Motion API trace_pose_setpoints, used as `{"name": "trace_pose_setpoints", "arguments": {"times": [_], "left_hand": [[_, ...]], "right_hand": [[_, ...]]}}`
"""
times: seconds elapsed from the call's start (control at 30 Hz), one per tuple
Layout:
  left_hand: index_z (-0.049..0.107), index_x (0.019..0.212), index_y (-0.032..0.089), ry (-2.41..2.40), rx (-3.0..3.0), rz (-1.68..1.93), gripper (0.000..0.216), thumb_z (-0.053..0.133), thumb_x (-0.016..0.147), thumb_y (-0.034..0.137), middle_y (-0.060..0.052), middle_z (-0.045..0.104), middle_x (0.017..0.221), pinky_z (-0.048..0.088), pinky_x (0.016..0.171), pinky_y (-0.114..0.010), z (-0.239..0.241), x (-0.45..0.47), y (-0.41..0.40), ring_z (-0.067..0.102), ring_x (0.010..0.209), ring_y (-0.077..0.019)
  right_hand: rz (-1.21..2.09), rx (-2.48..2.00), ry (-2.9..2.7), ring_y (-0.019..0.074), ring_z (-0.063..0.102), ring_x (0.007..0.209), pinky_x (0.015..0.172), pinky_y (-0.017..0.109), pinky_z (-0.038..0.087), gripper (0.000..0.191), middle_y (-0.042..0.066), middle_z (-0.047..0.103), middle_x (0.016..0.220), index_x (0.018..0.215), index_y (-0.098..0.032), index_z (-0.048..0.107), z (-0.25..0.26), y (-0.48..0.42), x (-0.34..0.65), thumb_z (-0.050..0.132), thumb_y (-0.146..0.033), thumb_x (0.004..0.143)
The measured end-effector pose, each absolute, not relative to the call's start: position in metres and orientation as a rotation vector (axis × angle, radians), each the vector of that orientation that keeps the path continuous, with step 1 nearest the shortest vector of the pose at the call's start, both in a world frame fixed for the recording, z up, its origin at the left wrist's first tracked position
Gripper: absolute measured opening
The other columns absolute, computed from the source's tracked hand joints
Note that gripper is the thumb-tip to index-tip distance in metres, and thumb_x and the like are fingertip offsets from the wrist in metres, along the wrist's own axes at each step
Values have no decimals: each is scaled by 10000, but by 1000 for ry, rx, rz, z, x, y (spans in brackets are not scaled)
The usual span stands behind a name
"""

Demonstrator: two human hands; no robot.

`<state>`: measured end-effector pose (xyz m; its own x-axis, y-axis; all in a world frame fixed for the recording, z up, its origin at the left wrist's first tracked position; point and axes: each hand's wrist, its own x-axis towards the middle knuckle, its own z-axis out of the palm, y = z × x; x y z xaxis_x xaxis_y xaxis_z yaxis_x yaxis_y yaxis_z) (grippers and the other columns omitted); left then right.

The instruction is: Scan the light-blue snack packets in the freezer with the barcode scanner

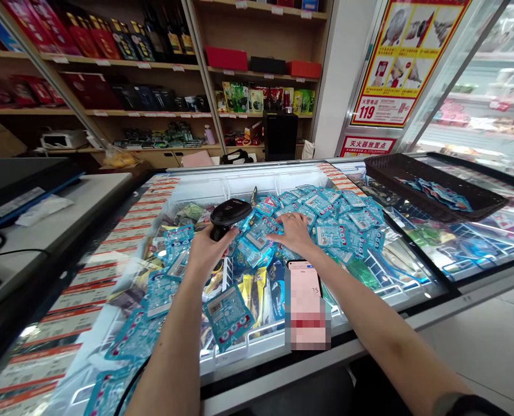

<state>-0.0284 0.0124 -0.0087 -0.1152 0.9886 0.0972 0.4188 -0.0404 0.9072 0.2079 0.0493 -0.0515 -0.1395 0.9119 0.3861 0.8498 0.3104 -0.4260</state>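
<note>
My left hand [211, 248] is wrapped round the handle of a black barcode scanner [230, 212], its head tilted over the glass-topped freezer. To the right, my right hand [295, 234] lies on a pile of blue snack packets [326, 205], thumb apart from the bent fingers. The thumb touches the edge of a blue packet [257, 233] with a printed barcode; no grip on it is visible. More blue packets [228, 316] are spread along the left and front of the glass. A smartphone [302, 289] with a partly blurred screen lies below my right wrist.
A dark brown basket [477, 214] with several blue packets stands on the freezer at right. Price labels [122, 242] line the glass at left, beside a counter [88, 199] with a black device. A black cable [129, 384] runs by my left forearm. Stocked shelves [153, 63] stand behind.
</note>
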Motion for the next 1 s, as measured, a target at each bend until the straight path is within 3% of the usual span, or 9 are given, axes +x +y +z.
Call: {"name": "trace_pose_setpoints", "arguments": {"times": [0.1,0.17,0.27,0.4,0.57,1.0], "left_hand": [[605,812,172,1581,1509,1125,365,692,700,508,21,538,485,387,427,-238,-8,-28,13,486,426,-127],[599,811,175,1566,1515,1121,366,690,705,513,21,535,484,385,428,-239,-9,-29,13,482,426,-128],[593,789,178,1571,1548,1097,362,678,717,522,15,542,485,370,432,-240,-11,-30,15,487,426,-131],[582,736,176,1557,1597,1064,381,674,729,545,9,546,479,341,430,-239,-13,-31,15,479,424,-128],[568,708,170,1536,1660,1001,425,664,742,583,7,542,470,326,436,-240,-9,-28,11,467,424,-123],[577,749,176,1475,1760,829,405,655,754,573,24,527,465,331,436,-244,-4,-21,5,472,421,-127]], "right_hand": [[365,-1464,-1763,256,642,932,947,438,402,277,57,722,935,925,-206,664,-51,57,215,686,-462,822],[549,-1377,-1576,225,665,796,815,378,479,230,27,702,812,882,-220,628,-50,62,224,662,-442,831],[741,-1242,-1299,222,662,641,629,349,512,271,-17,627,645,891,-235,575,-49,66,238,680,-462,786],[887,-1114,-980,217,644,542,500,350,519,373,-33,614,621,927,-237,527,-46,66,254,727,-470,715],[922,-1037,-806,201,666,570,517,330,548,444,-37,634,655,913,-221,525,-45,66,265,778,-463,641],[886,-1085,-855,200,674,584,494,297,532,419,-21,654,631,862,-209,557,-51,65,263,773,-502,654]]}}
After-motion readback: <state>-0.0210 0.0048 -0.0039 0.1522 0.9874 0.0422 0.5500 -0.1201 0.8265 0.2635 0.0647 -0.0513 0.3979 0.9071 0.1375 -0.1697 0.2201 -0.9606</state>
